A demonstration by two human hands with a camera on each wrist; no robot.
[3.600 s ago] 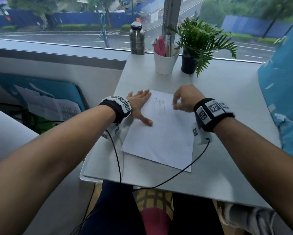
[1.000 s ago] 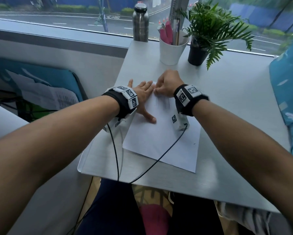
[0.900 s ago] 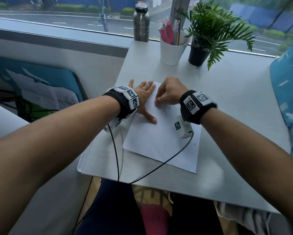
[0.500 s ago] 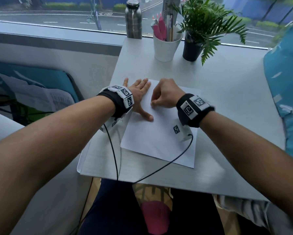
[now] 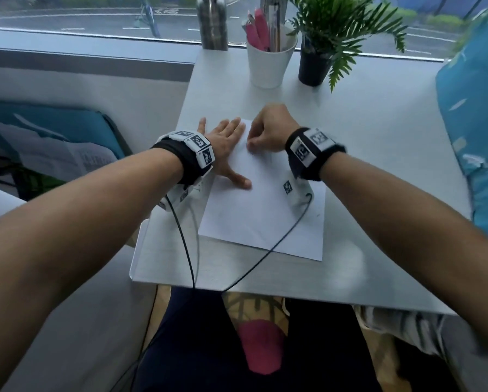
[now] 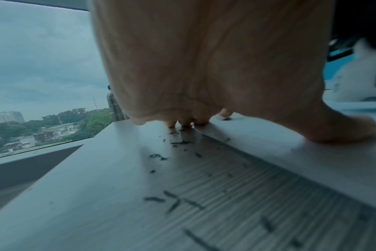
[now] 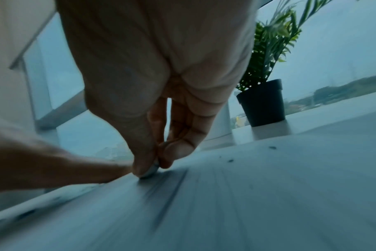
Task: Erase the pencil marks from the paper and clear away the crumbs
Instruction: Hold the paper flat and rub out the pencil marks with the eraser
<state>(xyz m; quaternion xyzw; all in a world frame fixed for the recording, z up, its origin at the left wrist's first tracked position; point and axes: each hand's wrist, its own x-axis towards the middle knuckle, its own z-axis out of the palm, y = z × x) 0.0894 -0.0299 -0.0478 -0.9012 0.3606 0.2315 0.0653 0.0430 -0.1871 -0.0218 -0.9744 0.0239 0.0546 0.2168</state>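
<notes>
A white sheet of paper (image 5: 261, 216) lies on the grey table (image 5: 378, 165). My left hand (image 5: 226, 142) lies flat on the paper's left edge, fingers straight, thumb spread onto the sheet. My right hand (image 5: 268, 131) is curled over the paper's top part and pinches a small pale eraser (image 7: 149, 171) between thumb and fingertips, its tip pressed on the paper. Dark eraser crumbs (image 6: 178, 142) lie scattered on the table beside the paper's left edge under my left hand (image 6: 204, 68). A few crumbs (image 7: 231, 160) lie on the sheet right of my right hand (image 7: 152, 163). The pencil marks are hidden under my right hand.
At the back of the table stand a steel bottle (image 5: 211, 21), a white cup of pens (image 5: 269, 60) and a potted fern (image 5: 316, 63). A blue cushion (image 5: 474, 123) lies at the right. Wrist-camera cables (image 5: 186, 244) trail over the table's near edge.
My right hand has rubbed back and forth over the top of the paper with the eraser, from the right toward my left hand. The left hand has stayed flat on the sheet.
</notes>
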